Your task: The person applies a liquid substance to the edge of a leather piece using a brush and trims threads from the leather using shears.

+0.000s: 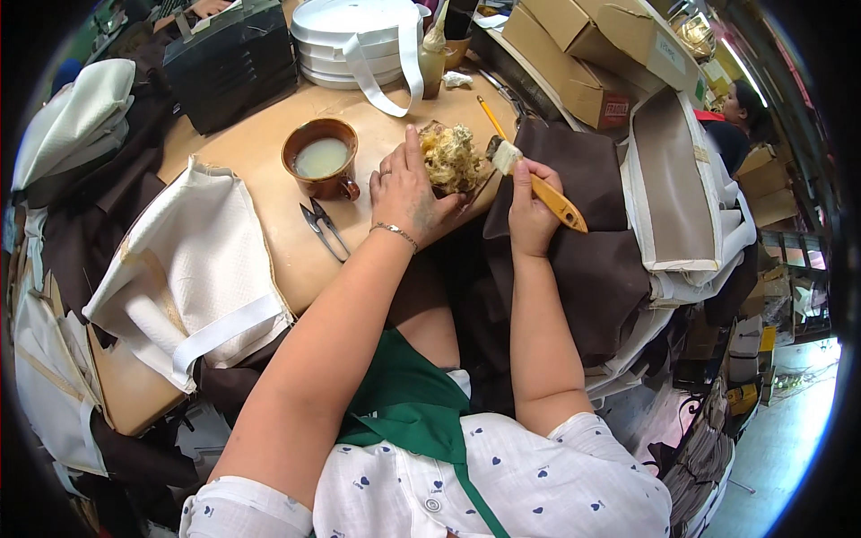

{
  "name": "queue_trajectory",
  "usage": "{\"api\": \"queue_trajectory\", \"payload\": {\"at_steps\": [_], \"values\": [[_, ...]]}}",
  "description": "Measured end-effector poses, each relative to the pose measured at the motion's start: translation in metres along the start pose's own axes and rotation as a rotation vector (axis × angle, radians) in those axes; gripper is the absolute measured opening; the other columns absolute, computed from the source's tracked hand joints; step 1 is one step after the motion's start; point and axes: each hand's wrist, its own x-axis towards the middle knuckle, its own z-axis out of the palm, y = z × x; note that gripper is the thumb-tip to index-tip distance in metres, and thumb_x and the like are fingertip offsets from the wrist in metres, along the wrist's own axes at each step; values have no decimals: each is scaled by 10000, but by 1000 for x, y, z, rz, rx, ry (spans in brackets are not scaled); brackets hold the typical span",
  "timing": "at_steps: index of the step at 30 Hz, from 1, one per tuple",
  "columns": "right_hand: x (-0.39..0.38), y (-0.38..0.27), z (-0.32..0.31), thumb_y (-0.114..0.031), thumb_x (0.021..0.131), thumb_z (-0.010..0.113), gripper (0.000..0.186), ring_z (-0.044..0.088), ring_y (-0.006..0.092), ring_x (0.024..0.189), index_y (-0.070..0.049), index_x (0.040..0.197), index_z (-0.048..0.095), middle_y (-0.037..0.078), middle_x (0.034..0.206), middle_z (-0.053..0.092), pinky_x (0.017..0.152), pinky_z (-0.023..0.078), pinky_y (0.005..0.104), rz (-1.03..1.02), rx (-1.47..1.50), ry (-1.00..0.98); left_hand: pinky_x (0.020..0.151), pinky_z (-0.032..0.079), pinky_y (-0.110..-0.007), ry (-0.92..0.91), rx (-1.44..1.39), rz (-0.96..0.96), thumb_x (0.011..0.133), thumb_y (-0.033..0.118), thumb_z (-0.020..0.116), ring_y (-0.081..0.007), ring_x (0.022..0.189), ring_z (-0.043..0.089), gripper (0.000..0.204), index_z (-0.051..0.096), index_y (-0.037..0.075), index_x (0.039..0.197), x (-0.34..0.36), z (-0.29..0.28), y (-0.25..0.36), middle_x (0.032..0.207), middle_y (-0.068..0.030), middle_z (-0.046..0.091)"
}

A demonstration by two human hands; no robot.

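My right hand grips a flat paintbrush by its orange wooden handle. The pale, caked brush head points up and left. My left hand rests on the table with its fingers stretched out and the thumb spread. It touches the near left side of a crusty, yellowish clump that looks coated in dried glue. What lies under the clump is mostly hidden. Left of that hand stands a brown mug of cloudy whitish liquid. Thread snips lie just below the mug.
White quilted fabric pieces with straps drape over the table's left edge. Dark brown material hangs at the right beside a white-edged bag panel. Behind are stacked white round cases, a black box, a yellow pencil and cardboard boxes.
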Motion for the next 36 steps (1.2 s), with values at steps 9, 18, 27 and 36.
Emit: {"api": "queue_trajectory", "payload": {"at_steps": [9,18,27,36], "values": [[-24,-15,25,-10,733,620,101,580,266,726,-18,797,542,133,769,572,663,476,317,-272,-224,-17,855,364,-411,16,68,-65,510,408,763,-325,988,439,1109,123,41,1338,11,6,-5,1058,-157,433],[-23,-52,-3,-113,831,561,129,557,108,711,5,810,511,71,796,563,637,484,241,226,293,50,878,351,-422,28,-14,-88,485,436,767,-325,1015,427,1147,111,53,1344,13,10,-11,1068,-154,429],[-7,-59,-14,-108,838,548,126,579,140,779,-7,879,485,106,909,574,658,512,239,348,498,133,982,256,-455,112,42,-17,491,530,741,-344,1235,220,1157,109,82,1350,4,8,-10,1282,-183,296],[-7,-39,-15,-149,815,591,138,584,145,761,-40,843,510,103,886,594,624,506,236,467,505,118,954,266,-430,89,23,-37,486,491,755,-334,1149,320,1134,147,61,1342,4,10,-15,1185,-175,364]]}}
